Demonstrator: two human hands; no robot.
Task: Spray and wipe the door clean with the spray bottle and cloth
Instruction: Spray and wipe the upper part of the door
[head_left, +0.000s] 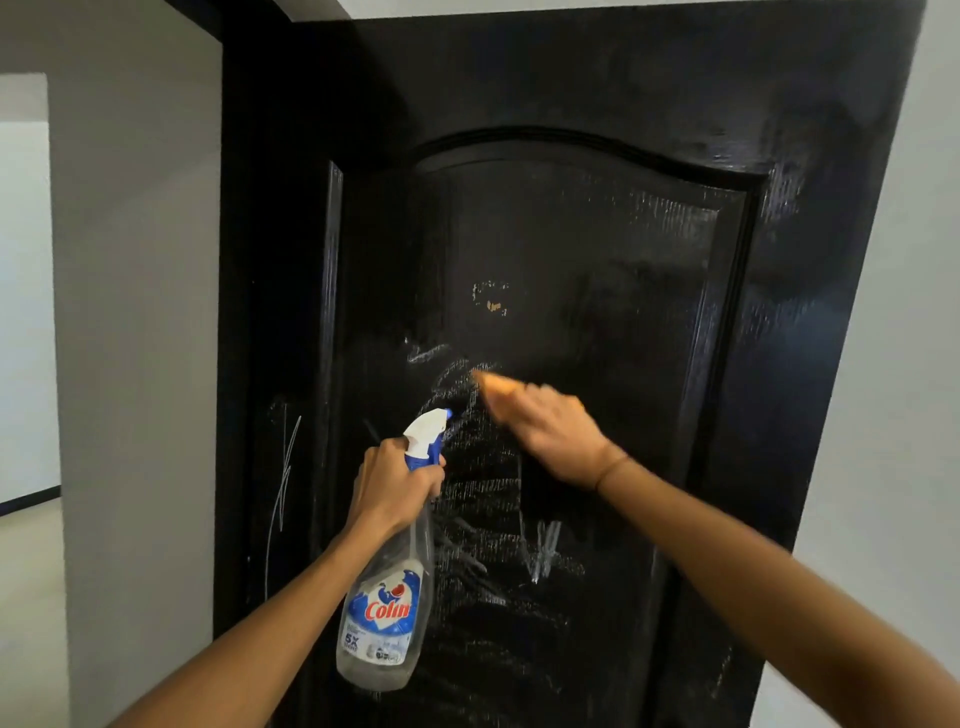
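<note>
While the left hand (395, 483) grips the spray bottle (387, 597) by its neck, nozzle toward the door (597, 249), the right hand (550, 431) pinches an orange cloth (496, 387) vs. the panel. Judged approx. midway: wet smears round the cloth; white scratch marks (543, 553) below the r. wrist and left of the bottle remain.

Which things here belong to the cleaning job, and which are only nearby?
Belong to the job:
clear plastic spray bottle with blue-white trigger, gripped by the left hand
orange cloth, held by the right hand
black panelled wooden door

Only nearby:
white wall
thin wristband
</note>
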